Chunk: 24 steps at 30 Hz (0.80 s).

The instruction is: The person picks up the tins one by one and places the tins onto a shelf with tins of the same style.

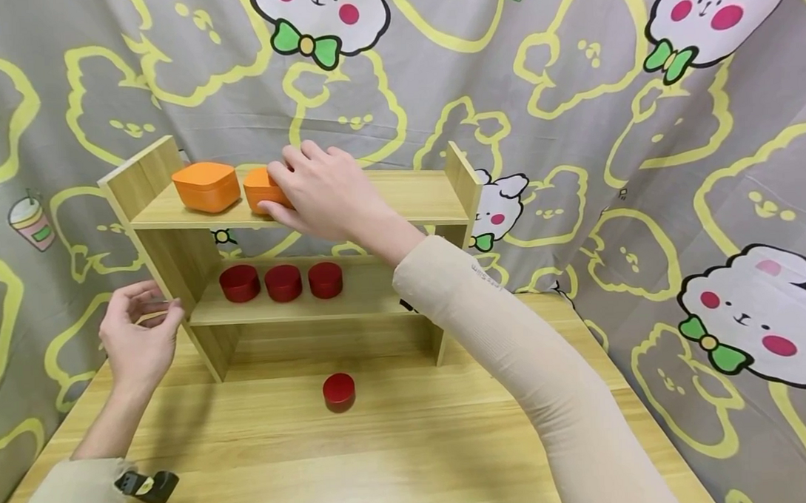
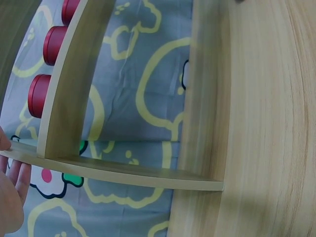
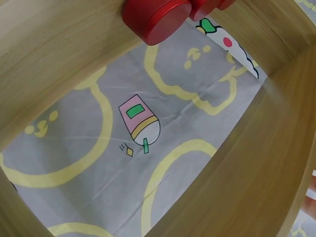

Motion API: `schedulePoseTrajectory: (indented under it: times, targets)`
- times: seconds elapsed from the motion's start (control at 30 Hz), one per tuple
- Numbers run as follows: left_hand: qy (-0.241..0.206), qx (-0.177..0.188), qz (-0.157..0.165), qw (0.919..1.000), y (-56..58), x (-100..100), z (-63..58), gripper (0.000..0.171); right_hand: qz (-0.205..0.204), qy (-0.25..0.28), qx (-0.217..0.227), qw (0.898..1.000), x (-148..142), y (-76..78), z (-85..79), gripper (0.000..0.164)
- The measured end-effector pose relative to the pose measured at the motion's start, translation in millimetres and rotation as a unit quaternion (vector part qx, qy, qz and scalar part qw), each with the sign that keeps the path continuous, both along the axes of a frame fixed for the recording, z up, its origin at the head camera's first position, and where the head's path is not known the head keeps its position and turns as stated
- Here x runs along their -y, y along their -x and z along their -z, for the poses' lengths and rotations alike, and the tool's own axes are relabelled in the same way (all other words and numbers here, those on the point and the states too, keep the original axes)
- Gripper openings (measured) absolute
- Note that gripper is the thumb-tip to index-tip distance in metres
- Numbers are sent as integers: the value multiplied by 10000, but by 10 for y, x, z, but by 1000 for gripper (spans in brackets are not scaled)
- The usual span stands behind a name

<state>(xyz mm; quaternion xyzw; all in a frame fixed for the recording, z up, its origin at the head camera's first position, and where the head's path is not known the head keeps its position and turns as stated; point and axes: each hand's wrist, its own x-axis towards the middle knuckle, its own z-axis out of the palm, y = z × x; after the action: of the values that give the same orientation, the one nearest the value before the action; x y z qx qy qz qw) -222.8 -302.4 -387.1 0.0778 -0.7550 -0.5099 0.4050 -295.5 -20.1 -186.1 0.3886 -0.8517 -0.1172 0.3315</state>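
Note:
My right hand (image 1: 324, 188) reaches over the top board of a wooden shelf unit (image 1: 401, 192) and grips an orange box (image 1: 257, 184), its thumb on the near side. Left of that stands a second orange box (image 1: 206, 187) with rounded corners. At the unit's left side panel (image 2: 133, 174), my left hand (image 1: 139, 331) pinches the edge, thumb on one face and fingers on the other. Three round red containers line the middle board: a left one (image 1: 240, 284), a middle one (image 1: 283, 284) and a right one (image 1: 325, 280).
A lone round red container (image 1: 338, 392) stands on the wooden table (image 1: 357, 460) in front of the unit. Behind hangs a grey curtain (image 1: 573, 164) with cartoon prints. The unit's right side panel (image 1: 463, 183) rises above the top board.

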Motion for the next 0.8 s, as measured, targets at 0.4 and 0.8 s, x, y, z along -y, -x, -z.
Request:
schedulePoseTrajectory:
  times: [0.4,0.8]
  targets:
    - [-106,-9,46,9999,7,-13,-6,36,188,-82,143,9997,68,38,-36,52]
    - [-206,36,78,9998,-8,-14,-25,37,363,26,305,9989,98,66,-43,64]
